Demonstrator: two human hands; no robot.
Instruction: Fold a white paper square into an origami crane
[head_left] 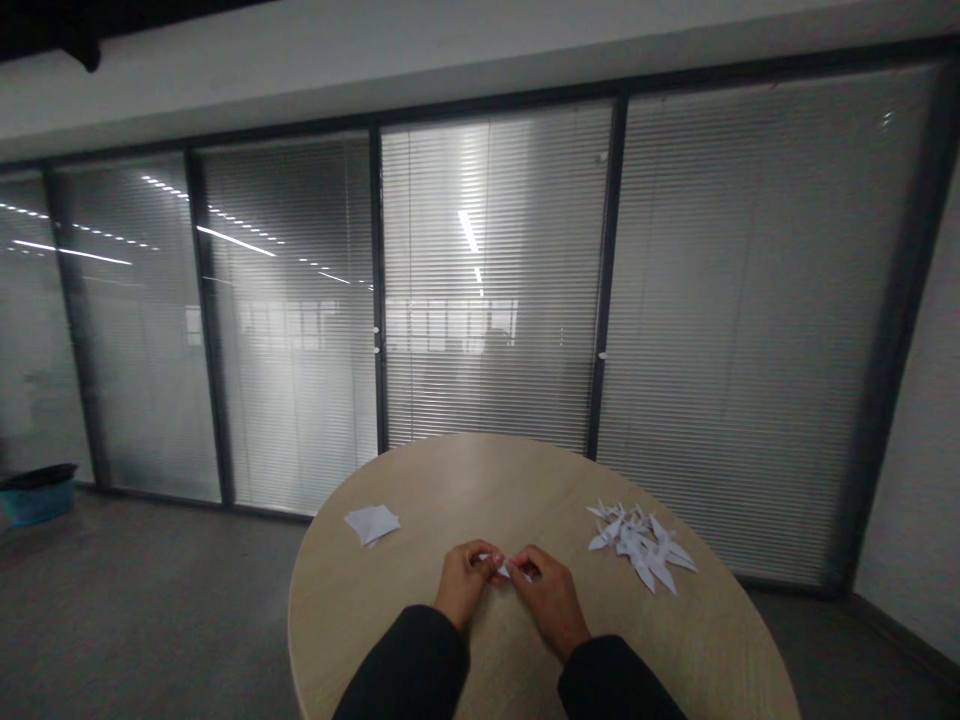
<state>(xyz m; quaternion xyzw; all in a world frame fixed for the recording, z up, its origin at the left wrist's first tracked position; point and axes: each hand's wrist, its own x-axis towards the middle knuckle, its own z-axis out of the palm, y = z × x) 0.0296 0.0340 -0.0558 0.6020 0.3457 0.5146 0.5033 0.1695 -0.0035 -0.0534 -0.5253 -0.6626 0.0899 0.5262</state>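
Left hand [463, 583] and right hand [549, 600] pinch a small white folded paper piece [504, 570] narrowly at the fingertips; it seems light and soft, best held along its creases

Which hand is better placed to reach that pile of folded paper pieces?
Right, probably. The right hand and left hand both pinch the folded white paper, but the right hand sits closer to the pile of folded paper pieces. The left hand lies nearer the loose paper sheets.
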